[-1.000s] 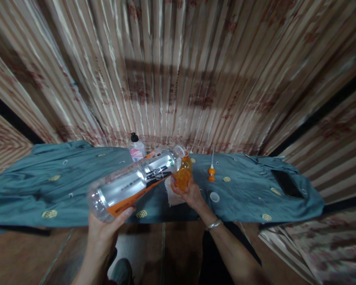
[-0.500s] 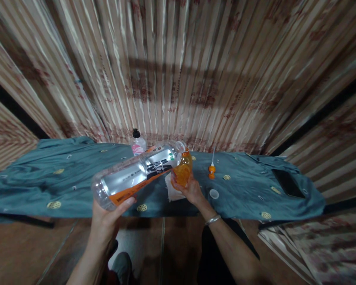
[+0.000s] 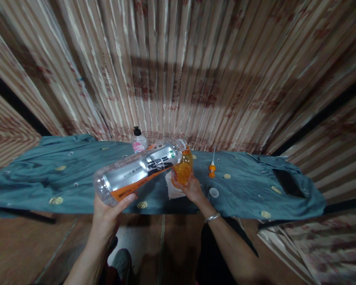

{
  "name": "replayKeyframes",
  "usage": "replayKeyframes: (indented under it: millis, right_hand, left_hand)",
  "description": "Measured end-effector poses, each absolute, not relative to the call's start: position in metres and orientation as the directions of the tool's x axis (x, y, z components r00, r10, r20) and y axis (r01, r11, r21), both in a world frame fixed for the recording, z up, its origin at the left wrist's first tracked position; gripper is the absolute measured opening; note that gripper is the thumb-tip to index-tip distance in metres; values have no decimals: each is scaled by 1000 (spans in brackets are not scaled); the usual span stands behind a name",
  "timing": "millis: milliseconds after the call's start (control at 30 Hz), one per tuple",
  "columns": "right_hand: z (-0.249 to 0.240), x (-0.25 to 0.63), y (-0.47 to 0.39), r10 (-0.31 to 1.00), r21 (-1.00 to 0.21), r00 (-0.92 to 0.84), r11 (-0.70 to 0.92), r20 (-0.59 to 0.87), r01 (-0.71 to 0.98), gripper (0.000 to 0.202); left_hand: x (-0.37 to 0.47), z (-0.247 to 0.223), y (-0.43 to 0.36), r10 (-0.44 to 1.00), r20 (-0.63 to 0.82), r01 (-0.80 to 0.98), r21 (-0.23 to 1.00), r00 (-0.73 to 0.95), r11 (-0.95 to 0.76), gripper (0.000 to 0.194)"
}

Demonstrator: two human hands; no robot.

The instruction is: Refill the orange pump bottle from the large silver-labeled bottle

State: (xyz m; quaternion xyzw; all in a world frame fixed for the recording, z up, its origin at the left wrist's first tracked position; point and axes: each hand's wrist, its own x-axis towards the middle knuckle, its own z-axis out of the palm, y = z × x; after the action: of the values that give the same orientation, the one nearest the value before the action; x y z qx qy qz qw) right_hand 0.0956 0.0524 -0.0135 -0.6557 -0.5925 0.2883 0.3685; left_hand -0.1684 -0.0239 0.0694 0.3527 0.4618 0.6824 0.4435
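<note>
My left hand (image 3: 109, 211) grips the base of a large clear plastic bottle (image 3: 139, 172) with a silver, black and orange label. The bottle is tipped nearly flat, its open mouth resting over the top of a small orange bottle (image 3: 183, 168). My right hand (image 3: 190, 188) holds that small orange bottle upright on a white cloth (image 3: 170, 188) on the teal tablecloth (image 3: 240, 186). An orange spray nozzle with a white tube (image 3: 211, 168) lies just right of it, and a white cap (image 3: 214, 192) rests near my right wrist.
A small clear bottle with a black cap and pink label (image 3: 138, 141) stands behind the large bottle. A dark phone (image 3: 287, 183) lies at the table's right end. Striped curtains (image 3: 178, 71) hang close behind the table. Wooden floor shows below.
The big bottle's base has risen slightly, tilting it a bit more toward the small orange bottle. Both hands keep their grips; the view shifted up a little.
</note>
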Motion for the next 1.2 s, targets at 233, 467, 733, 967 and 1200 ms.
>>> replayKeyframes:
  millis: [233, 467, 733, 967, 1200]
  right_hand:
    - [-11, 94, 52, 987, -822, 151, -35, 62, 568, 72]
    - [-5, 92, 50, 988, -827, 148, -54, 36, 559, 73]
    - [-4, 92, 49, 986, -811, 165, -70, 33, 580, 67]
    - [-5, 92, 49, 986, -816, 162, -65, 35, 574, 71]
    - [-6, 93, 50, 987, -820, 152, -53, 42, 569, 71]
  left_hand:
    - [-167, 68, -24, 929, 73, -268, 947, -362, -179, 95]
    - [-165, 68, -25, 922, 83, -275, 941, -377, -197, 102]
    - [-164, 67, -25, 922, 70, -281, 941, -381, -188, 107]
    - [-167, 67, -25, 926, 55, -293, 940, -373, -174, 104]
    - [-167, 65, -24, 919, 69, -276, 943, -388, -188, 98]
